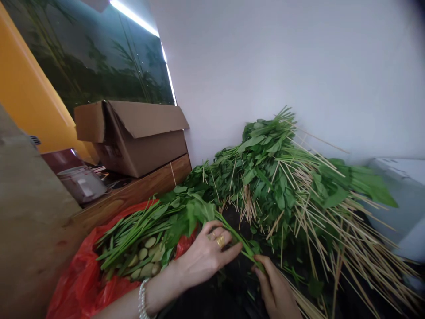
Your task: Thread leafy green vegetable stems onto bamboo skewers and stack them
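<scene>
Against a white wall (282,66), an open cardboard box (139,150) sits on a wooden ledge (133,195), flaps raised, its contents hidden. Below it, a red plastic bag (83,283) lies under a bundle of leafy green stems (142,235), their pale cut ends showing. The left hand (202,261), wearing a gold ring (220,241) and a pearl bracelet (142,299), is curled closed around those stems. The right hand (274,290) touches them just beside it, though its grip cannot be told. To the right, a large heap of greens (275,186) bristles with thin pale sticks (358,261).
</scene>
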### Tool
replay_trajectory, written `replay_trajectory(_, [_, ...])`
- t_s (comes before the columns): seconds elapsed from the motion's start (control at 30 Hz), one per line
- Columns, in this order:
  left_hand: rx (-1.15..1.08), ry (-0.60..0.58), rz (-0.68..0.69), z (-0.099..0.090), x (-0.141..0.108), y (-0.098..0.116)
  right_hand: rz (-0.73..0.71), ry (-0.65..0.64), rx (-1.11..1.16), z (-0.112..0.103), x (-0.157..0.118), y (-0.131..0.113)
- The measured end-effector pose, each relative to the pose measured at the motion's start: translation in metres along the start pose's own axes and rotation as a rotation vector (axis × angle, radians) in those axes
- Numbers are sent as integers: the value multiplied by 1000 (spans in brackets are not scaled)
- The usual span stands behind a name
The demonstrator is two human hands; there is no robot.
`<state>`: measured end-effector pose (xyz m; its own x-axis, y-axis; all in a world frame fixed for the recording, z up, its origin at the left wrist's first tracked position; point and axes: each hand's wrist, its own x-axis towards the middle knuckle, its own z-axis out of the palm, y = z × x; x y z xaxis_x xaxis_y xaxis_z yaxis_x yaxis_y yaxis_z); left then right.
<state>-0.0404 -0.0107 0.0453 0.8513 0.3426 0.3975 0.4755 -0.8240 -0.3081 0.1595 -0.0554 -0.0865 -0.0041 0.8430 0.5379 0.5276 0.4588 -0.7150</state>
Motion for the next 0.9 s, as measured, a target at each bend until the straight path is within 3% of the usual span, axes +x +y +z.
replay_trajectory(0.17, [41,-182,-20,5,8,7,32,-39,-14,-1,-1,-1])
replay_trajectory(0.57, [35,-182,-100,43,0,15,1,-65,9,0,-3,-1])
replay_trajectory(0.67, [-31,-85,-198,47,-2,14,9,-87,65,1,-5,0])
replay_trajectory(0.73, [-106,50,-381,42,-3,8,83,-91,126,1,-5,2])
replay_trajectory(0.83, [-226,321,-709,19,-7,-10,327,-136,303,-1,-2,3])
replay_trajectory(0.9, [-279,496,-843,-1,-13,-22,473,-196,463,-3,2,-1])
